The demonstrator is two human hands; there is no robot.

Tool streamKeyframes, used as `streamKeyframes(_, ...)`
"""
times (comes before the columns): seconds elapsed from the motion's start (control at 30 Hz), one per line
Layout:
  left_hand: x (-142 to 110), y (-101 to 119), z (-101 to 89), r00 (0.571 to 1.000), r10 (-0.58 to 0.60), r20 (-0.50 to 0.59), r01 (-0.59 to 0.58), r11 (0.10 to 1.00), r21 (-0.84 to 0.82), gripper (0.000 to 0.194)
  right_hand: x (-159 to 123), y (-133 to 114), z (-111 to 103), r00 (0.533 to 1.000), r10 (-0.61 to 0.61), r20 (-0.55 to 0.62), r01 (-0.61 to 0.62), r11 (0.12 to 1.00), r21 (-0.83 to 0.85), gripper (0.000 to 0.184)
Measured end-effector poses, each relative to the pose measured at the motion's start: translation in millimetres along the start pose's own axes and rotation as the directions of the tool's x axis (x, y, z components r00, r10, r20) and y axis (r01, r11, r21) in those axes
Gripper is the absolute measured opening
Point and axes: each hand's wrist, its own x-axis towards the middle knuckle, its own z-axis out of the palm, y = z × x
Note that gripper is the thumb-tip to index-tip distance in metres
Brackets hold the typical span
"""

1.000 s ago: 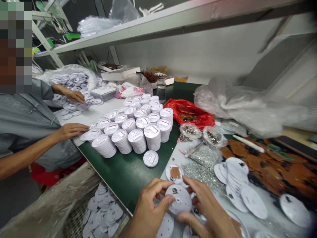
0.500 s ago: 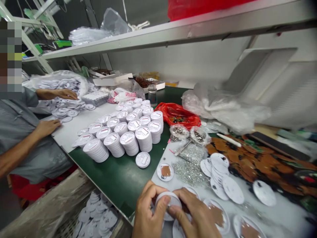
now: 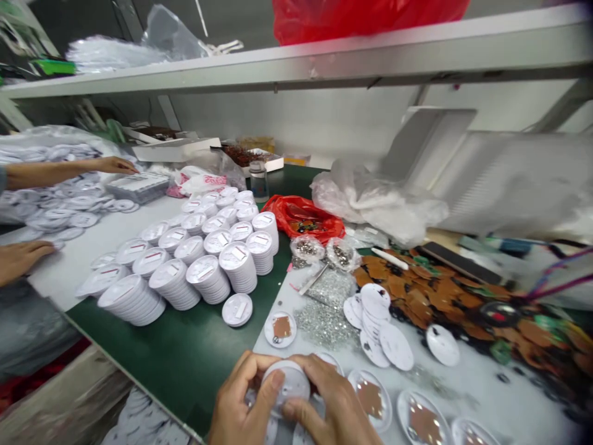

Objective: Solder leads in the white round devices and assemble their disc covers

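A round white plastic disc-shaped case [image 3: 291,384] is held between my two hands near the bottom middle of the view. My left hand [image 3: 248,402] grips its left side, thumb on top. My right hand [image 3: 331,405] pinches the right side, its thumb pressing the near rim. Behind them lies an open white round case [image 3: 280,328] with a brown board inside. To the right sit more such cases with brown boards [image 3: 370,398], [image 3: 422,420]. Other white discs under my hands are partly hidden.
Stacks of white round cases [image 3: 208,278] stand left on the green mat [image 3: 185,364]. Small screws [image 3: 319,321], loose white discs [image 3: 396,346] and brown boards [image 3: 417,290] lie right. A red bag [image 3: 303,216] is behind. A co-worker's hand [image 3: 115,165] reaches over a grey box. A shelf [image 3: 278,71] runs above.
My view has swung right, so the scene sits further left. Both my hands still hold the white case. The co-worker's far hand now reaches over the grey box.
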Motion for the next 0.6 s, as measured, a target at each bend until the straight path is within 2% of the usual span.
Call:
streamKeyframes(0.07, 5.1, -7.1, -2.7, 1.000, 0.013, 0.017, -0.015, 0.997, 0.081, 0.045, 3.0, 21.5, -25.8, 0.993, -0.095, -0.070, 0.081, 0.980, -0.183, 0.037)
streamKeyframes(0.13, 10.2, -13.7, -2.4, 0.999, 0.038, 0.027, -0.042, 0.980, 0.194, 0.046, 8.4, 50.2, -57.9, 0.950, -0.141, -0.278, -0.013, 0.873, -0.487, 0.032)
streamKeyframes(0.17, 12.3, -16.3, -1.1, 0.998, 0.055, 0.044, -0.064, 0.967, 0.247, 0.046, 11.8, 65.3, -73.3, 0.934, -0.130, -0.333, -0.070, 0.847, -0.526, 0.031)
streamKeyframes(0.27, 15.6, -21.9, 4.9, 0.983, 0.099, 0.157, -0.151, 0.918, 0.367, 0.044, 22.9, 103.0, -104.3, 0.905, -0.085, -0.416, -0.184, 0.805, -0.564, 0.030)
streamKeyframes(0.37, 15.7, -27.1, 7.6, 0.957, 0.105, 0.272, -0.215, 0.884, 0.416, 0.032, 31.2, 122.0, -111.0, 0.907, -0.041, -0.420, -0.221, 0.802, -0.556, 0.025)
streamKeyframes(0.5, 14.1, -34.9, 0.4, 0.935, 0.141, 0.325, -0.276, 0.866, 0.416, 0.014, 34.6, 123.5, -115.6, 0.894, 0.000, -0.447, -0.244, 0.838, -0.488, 0.030)
streamKeyframes(0.6, 13.9, -30.9, -6.1, 0.928, 0.261, 0.267, -0.353, 0.845, 0.401, 0.018, 30.2, 105.4, -123.6, 0.877, 0.025, -0.480, -0.247, 0.881, -0.404, 0.039)
